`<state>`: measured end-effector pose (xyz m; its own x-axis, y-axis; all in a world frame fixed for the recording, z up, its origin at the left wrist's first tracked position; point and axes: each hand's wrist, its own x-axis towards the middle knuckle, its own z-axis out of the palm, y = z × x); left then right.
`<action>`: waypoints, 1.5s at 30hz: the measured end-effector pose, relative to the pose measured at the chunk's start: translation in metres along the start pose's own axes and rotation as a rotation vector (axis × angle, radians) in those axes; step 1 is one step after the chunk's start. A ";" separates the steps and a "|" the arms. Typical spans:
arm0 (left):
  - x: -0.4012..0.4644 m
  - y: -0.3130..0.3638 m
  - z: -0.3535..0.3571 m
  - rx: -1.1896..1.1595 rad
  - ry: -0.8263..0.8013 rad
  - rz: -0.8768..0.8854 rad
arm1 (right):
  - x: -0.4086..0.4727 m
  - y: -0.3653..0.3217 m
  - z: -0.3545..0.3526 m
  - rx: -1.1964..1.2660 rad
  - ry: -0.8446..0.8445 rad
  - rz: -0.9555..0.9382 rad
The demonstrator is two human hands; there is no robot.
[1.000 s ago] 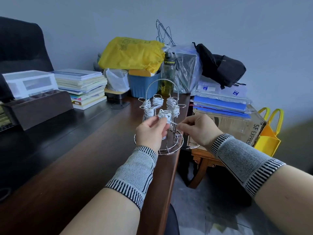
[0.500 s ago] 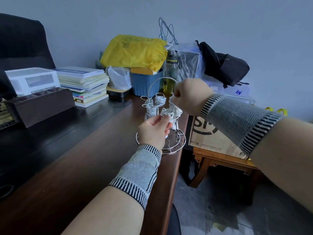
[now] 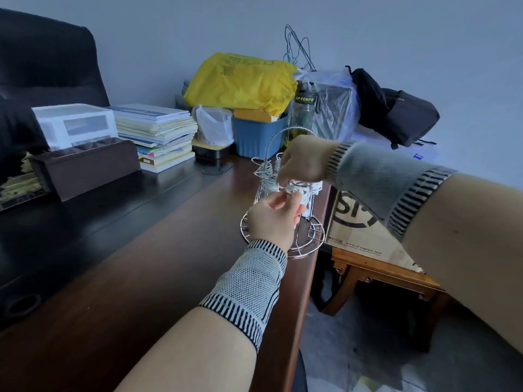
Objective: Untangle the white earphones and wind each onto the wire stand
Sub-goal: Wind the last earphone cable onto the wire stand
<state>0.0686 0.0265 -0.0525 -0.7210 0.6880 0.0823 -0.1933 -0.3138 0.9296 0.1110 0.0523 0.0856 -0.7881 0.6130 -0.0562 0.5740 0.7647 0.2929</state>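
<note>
A chrome wire stand (image 3: pixel 307 247) with a round base and an arched handle sits at the right edge of the brown desk (image 3: pixel 158 278). Several of its arms carry wound white earphone cable (image 3: pixel 267 168). My left hand (image 3: pixel 271 219) is in front of the stand and pinches a white coil (image 3: pixel 297 189) on a front arm. My right hand (image 3: pixel 304 162) reaches across the stand's top, fingers curled down at the same coil. The right hand hides the far arms of the stand and the cable end.
Behind the stand are a blue bin (image 3: pixel 259 135), a yellow bag (image 3: pixel 240 80), a bottle (image 3: pixel 304 108) and clear plastic bags. Stacked books (image 3: pixel 158 134) and a dark organiser box (image 3: pixel 85 165) lie to the left. A cardboard box (image 3: pixel 359 222) on a wooden stool sits right of the desk edge.
My right hand rose from beside the stand's front, swung over its top and has now dropped to the front coil. My left hand stayed at that coil.
</note>
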 end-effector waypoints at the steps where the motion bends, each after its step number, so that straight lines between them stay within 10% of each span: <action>1: -0.001 0.000 0.001 0.003 -0.004 0.003 | 0.003 0.000 0.003 -0.015 0.043 -0.018; 13: 0.001 -0.001 -0.001 0.033 -0.021 0.019 | -0.031 0.019 0.100 0.497 0.738 0.003; 45: -0.002 0.001 -0.001 0.045 -0.058 0.025 | -0.030 0.018 0.094 0.848 0.756 0.090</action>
<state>0.0688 0.0241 -0.0521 -0.6851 0.7175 0.1255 -0.1443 -0.3026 0.9421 0.1658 0.0659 0.0027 -0.5034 0.6158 0.6061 0.3742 0.7876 -0.4895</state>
